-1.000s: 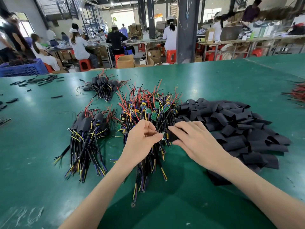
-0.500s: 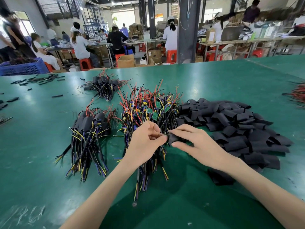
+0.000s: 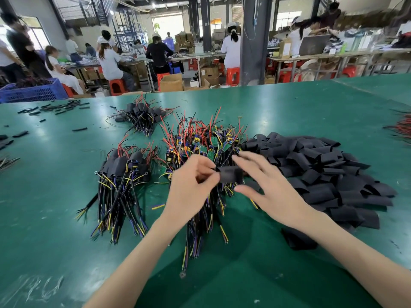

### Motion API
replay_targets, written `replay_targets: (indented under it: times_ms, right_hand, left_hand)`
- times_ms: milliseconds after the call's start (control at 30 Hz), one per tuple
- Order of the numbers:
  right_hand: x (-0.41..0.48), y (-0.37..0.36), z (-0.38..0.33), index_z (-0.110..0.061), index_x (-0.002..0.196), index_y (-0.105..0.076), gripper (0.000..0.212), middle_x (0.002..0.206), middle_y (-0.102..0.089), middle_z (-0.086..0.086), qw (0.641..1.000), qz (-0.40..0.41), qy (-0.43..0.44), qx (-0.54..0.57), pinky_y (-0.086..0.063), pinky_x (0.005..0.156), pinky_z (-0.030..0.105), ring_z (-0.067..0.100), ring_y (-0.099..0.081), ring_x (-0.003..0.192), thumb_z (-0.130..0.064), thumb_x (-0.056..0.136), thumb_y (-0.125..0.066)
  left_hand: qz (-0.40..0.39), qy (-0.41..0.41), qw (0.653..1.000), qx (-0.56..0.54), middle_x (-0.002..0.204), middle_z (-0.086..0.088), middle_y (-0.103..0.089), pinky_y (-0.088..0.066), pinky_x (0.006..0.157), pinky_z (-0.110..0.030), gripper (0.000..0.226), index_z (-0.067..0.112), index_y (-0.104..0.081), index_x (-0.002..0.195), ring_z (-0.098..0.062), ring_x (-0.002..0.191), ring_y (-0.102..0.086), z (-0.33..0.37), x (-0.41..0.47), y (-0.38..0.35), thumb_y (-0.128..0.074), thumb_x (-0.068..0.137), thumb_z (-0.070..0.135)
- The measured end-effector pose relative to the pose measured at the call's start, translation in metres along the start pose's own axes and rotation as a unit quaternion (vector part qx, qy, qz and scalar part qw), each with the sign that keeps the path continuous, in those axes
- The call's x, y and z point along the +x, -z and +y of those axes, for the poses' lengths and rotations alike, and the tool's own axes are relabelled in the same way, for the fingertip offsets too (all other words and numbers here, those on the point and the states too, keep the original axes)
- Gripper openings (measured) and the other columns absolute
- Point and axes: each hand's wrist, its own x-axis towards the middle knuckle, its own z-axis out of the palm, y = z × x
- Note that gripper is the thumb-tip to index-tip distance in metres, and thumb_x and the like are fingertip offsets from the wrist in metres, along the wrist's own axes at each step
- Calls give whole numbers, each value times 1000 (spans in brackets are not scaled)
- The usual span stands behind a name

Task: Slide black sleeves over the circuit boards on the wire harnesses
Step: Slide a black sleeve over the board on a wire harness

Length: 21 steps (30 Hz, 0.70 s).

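Matt black sleeves (image 3: 322, 172) lie on a smooth, faintly glossy green table (image 3: 55, 192) beside plastic-insulated wire harnesses (image 3: 195, 138).

We see bright daylight from the windows (image 3: 165, 24) at top, sheen on the table (image 3: 55, 174), a motion-blurred right hand (image 3: 271, 190), bowed edges.

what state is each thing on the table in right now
left hand, pinches sleeve's end
right hand, fingers spread beside sleeve, blurred
sleeve, held above the harnesses, cannot tell if a board is inside
middle harnesses, heaped, boards bare
left harnesses, bundled, sleeved
far harnesses, bundled, sleeved
sleeve pile, loose, unused
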Motion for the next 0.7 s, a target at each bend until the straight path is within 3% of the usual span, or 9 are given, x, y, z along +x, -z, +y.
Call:
replay_targets:
  times_ms: [100, 167, 233, 367, 433, 600, 700]
  right_hand:
    - [3, 7, 10, -15, 142, -37, 59, 147, -33, 6, 994, 46, -66, -69, -26, 108, 40, 24, -34, 133, -37, 91, -55]
    - [3, 9, 17, -13, 140, -39, 57, 145, -36, 8, 985, 63, -112, -114, -26, 106, 42, 28, -36, 131, -34, 90, -56]
    - [1, 9, 25, -11, 138, -40, 56, 142, -38, 10, 972, 66, -152, -165, -27, 104, 43, 31, -38, 127, -31, 89, -59]
    - [0, 6, 36, -12, 138, -37, 55, 143, -32, 11, 943, 18, -236, -236, -28, 103, 43, 31, -34, 127, -32, 90, -54]
    - [-1, 6, 41, -12, 136, -38, 51, 141, -34, 12, 931, -1, -259, -258, -30, 101, 43, 32, -35, 126, -30, 90, -52]
    - [-2, 7, 52, -14, 134, -39, 45, 134, -40, 10, 914, -53, -292, -277, -35, 97, 43, 32, -39, 121, -27, 92, -47]
    - [-2, 5, 57, -17, 137, -35, 46, 134, -40, 8, 910, -82, -299, -275, -36, 96, 42, 31, -41, 120, -30, 94, -45]
  left_hand:
    - [150, -80, 984, 56, 78, 7, -66, -48, 73, -19, 28, 27, -58, 91, -5, 72, -61, -4, 14, 24, -66, 80, 2]
    - [248, -119, 952, 131, 84, -5, -66, -48, 76, -28, 20, 17, -63, 98, -14, 75, -59, -16, 27, 47, -62, 84, 2]
    - [310, -84, 927, 196, 89, -16, -61, -48, 76, -36, 24, 9, -66, 107, -26, 75, -58, -34, 35, 67, -55, 87, 0]
    - [275, 113, 889, 347, 107, -22, -51, -41, 72, -41, 34, 7, -68, 113, -42, 76, -54, -69, 36, 89, -47, 87, -2]
    - [242, 155, 872, 396, 109, -23, -54, -38, 73, -41, 32, 6, -70, 108, -42, 86, -54, -79, 35, 92, -49, 85, -1]
    - [251, 145, 852, 435, 104, -24, -58, -29, 86, -45, 26, 8, -72, 102, -39, 103, -43, -70, 39, 78, -56, 81, 6]
    - [242, 41, 870, 427, 105, -15, -59, -28, 84, -40, 23, 15, -71, 101, -33, 103, -43, -47, 45, 55, -57, 83, 11]
